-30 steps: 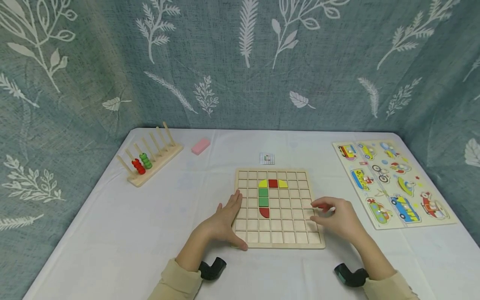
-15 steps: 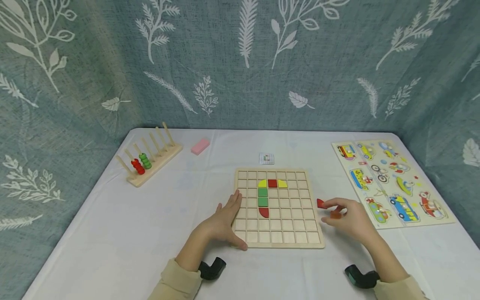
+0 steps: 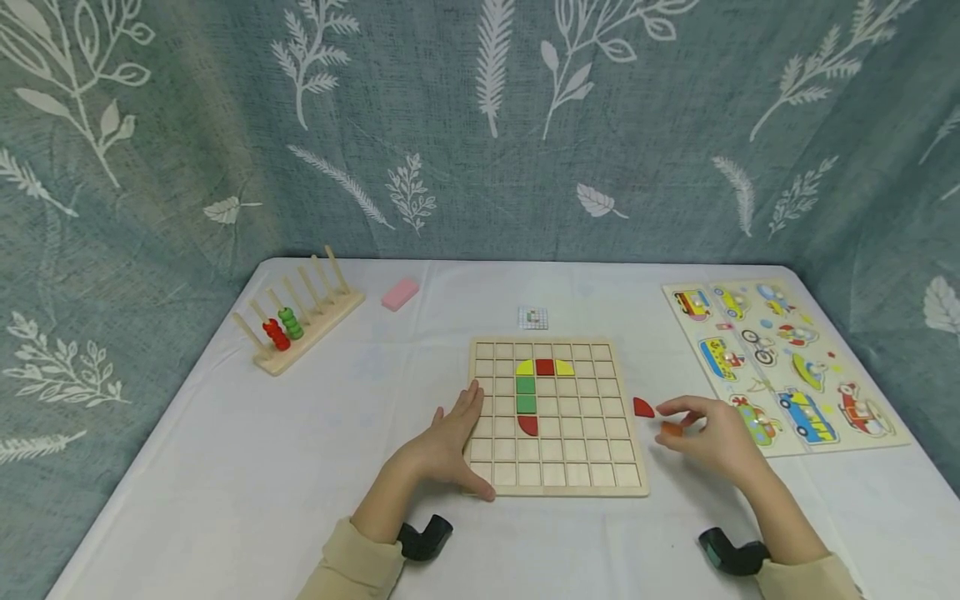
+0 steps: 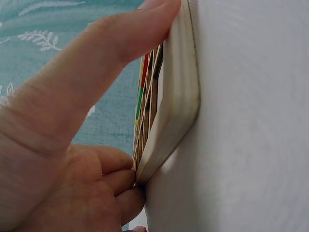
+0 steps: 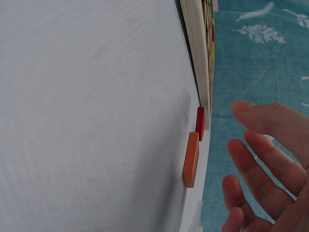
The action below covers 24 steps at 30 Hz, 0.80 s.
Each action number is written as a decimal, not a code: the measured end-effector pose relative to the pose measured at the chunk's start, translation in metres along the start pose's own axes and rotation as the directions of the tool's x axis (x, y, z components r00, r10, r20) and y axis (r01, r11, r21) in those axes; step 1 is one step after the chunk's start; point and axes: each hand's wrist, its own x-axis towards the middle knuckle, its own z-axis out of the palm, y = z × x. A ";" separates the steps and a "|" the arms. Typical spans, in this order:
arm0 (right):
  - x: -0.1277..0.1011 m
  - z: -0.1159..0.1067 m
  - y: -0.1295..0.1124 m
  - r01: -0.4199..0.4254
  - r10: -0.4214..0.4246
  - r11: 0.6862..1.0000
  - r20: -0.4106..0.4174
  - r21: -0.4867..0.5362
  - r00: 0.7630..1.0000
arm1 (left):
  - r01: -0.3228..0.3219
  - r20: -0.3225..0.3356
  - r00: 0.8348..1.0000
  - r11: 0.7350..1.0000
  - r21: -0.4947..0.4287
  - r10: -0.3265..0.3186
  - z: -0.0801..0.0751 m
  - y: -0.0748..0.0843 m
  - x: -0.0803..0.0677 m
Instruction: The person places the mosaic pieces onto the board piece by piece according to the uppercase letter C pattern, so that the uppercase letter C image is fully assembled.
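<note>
My left hand (image 3: 446, 446) rests at the near-left corner of the wooden grid board (image 3: 566, 492), fingers spread along its left side and thumb at the front edge. Yellow quarter-round pieces, a red square (image 3: 545, 367), green squares (image 3: 527, 395) and a red quarter-round piece (image 3: 528, 426) sit in the grid. To the board's right, my right hand (image 3: 712, 433) hovers with fingers apart over an orange block (image 5: 191, 160) on the cloth. A second red quarter-round piece (image 3: 643, 407) lies between that hand and the board. In the right wrist view the fingers are apart from both loose pieces.
A small pattern card (image 3: 533, 317) lies behind the board. At the back left are a pink block (image 3: 401, 294) and a peg stand (image 3: 315, 329) with red and green beads. A vehicle picture puzzle (image 3: 780, 367) lies on the right.
My right hand has drawn to the right, away from the board's edge, uncovering the loose red quarter-round piece and the orange block. My left hand has stayed in place.
</note>
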 end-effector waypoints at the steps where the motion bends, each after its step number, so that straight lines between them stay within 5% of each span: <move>1: 0.000 0.000 0.000 -0.002 0.002 1.000 -0.001 -0.001 1.000 | -0.001 -0.001 1.000 1.000 -0.004 0.001 0.000 0.000 0.000; 24: 0.000 -0.002 0.007 -0.035 0.035 0.999 0.018 -0.023 0.999 | 0.003 0.009 1.000 1.000 0.025 -0.003 0.002 -0.005 0.002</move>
